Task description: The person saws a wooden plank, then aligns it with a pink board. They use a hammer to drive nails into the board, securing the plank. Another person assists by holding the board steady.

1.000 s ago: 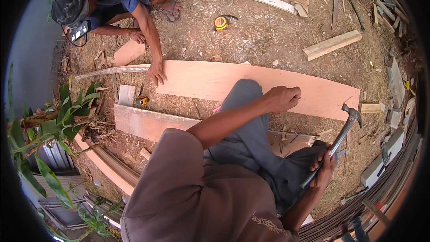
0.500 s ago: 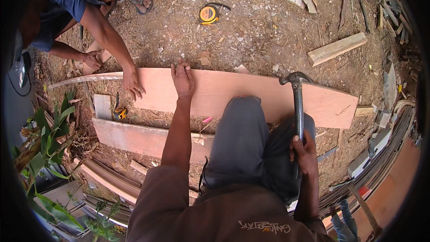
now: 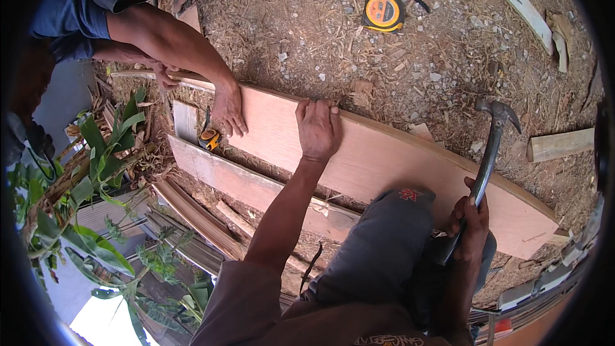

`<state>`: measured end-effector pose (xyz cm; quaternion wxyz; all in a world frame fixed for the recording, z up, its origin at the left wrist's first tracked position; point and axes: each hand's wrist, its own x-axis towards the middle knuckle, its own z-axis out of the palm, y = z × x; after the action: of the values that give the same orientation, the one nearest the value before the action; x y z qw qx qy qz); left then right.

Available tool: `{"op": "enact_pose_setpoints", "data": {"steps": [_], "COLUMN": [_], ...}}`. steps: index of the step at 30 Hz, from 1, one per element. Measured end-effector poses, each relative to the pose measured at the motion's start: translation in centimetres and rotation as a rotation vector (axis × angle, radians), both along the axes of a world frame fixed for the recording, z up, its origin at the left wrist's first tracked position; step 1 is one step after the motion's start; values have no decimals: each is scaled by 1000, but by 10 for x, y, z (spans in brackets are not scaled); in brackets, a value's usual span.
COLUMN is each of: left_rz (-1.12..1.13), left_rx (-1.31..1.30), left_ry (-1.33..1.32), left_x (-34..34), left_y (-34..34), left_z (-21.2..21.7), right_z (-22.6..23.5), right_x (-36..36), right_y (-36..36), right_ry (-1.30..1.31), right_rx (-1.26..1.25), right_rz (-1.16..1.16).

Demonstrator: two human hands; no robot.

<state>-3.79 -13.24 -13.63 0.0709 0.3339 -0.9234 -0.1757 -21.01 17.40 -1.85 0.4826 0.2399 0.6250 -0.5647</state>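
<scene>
A long, light-brown plywood board (image 3: 397, 157) slants across the middle, with my bent knee against its near side. My left hand (image 3: 320, 129) rests on it with fingers curled over the far edge; whether something small is under the fingertips cannot be seen. In my right hand (image 3: 471, 218), closed round the handle, is a claw hammer (image 3: 492, 147). Its head is raised near the board's right part, apart from the wood. A co-worker's hand (image 3: 229, 109) lies on the board's left end, and that person's other hand (image 3: 165, 75) is by a narrow strip of wood.
A yellow tape measure (image 3: 383, 11) lies on the littered ground beyond the board, and another tape measure (image 3: 209, 139) nearer on the left. A second board (image 3: 250, 186) lies on the near side. Wood offcuts (image 3: 564, 145) are at right; leafy plants (image 3: 96, 154) stand at left.
My view has turned, so the board now slants down to the right and more plants show at left. The hammer stays in my right hand, and my left hand stays on the board's edge.
</scene>
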Motion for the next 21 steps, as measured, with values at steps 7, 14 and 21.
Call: {"op": "enact_pose_setpoints", "data": {"steps": [7,14,21], "left_rz": [-10,-11,-16], "left_rx": [-43,-65,-73], "left_ry": [-33,-22,-19], "left_x": [0,-1,4], "left_y": [1,3,7], "left_z": [2,-1,2], "right_z": [-14,-10,-5], "right_x": [-9,-12,-16], "right_y": [20,27,33], "right_ry": [-10,-37,-63], "right_rx": [46,33,26], "right_rz": [19,29,65]}}
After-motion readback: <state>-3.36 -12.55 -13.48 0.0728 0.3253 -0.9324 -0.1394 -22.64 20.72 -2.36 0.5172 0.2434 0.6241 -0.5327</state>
